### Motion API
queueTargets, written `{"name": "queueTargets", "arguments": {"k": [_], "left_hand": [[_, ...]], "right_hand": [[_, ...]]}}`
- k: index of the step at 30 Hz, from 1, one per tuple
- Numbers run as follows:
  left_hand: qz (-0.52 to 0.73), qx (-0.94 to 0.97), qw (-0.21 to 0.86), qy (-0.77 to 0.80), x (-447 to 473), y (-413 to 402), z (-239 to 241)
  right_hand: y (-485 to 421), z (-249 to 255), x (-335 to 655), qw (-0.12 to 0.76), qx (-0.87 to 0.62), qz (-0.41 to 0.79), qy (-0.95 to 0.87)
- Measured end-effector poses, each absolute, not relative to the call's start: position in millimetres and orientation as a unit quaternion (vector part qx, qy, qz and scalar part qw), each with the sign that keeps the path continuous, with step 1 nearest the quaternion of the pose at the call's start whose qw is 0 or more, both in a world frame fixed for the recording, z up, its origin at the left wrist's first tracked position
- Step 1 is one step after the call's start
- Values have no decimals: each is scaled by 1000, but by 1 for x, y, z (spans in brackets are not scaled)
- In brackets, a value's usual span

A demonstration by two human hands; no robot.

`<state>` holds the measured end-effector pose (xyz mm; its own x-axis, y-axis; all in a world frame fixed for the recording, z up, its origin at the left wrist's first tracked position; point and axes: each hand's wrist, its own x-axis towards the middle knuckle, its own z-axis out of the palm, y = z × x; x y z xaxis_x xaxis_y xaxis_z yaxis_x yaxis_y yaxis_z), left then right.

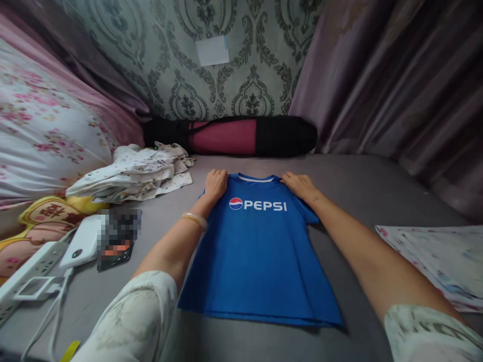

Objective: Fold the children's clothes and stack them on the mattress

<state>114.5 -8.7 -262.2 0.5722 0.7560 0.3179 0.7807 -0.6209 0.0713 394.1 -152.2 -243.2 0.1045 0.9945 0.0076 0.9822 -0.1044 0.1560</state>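
Blue shirt [260,251], pinched at opposite shoulders by left hand [216,184] and right hand [300,186], spread flat, lengthwise from far collar [256,179] to near hem [260,314].

Grey-covered bed [358,191], blue PEPSI T-shirt [260,256] spread front-up at centre, black-and-magenta bag [226,137] lengthwise at far side, pale clothes heap [136,173] far left, white power strip [49,261] near left, folded floral cloth [453,251] right.

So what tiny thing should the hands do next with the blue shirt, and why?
Maybe fold in the sleeve below the right hand: it sticks out sideways, while the blue shirt lies spread out, print up, with that hand and the left hand at its shoulders.
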Motion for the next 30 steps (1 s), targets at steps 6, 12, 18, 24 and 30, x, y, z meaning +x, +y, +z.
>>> {"name": "queueTargets", "arguments": {"k": [6,12,18,24,30], "left_hand": [[-98,-871,-122,-466,120,10,-271],[-108,-861,-237,-437,131,21,-266],[-136,-853,-248,-437,144,20,-274],[-150,-849,-200,-465,152,17,-282],[-73,-844,-207,-490,134,18,-261]], "right_hand": [[-142,-252,398,-4,763,-24,646],[-124,-252,394,-66,770,-101,627],[-117,-255,386,-62,788,-86,606],[-117,-256,378,-57,809,-86,578],[-126,-248,403,-83,811,-149,560]]}}
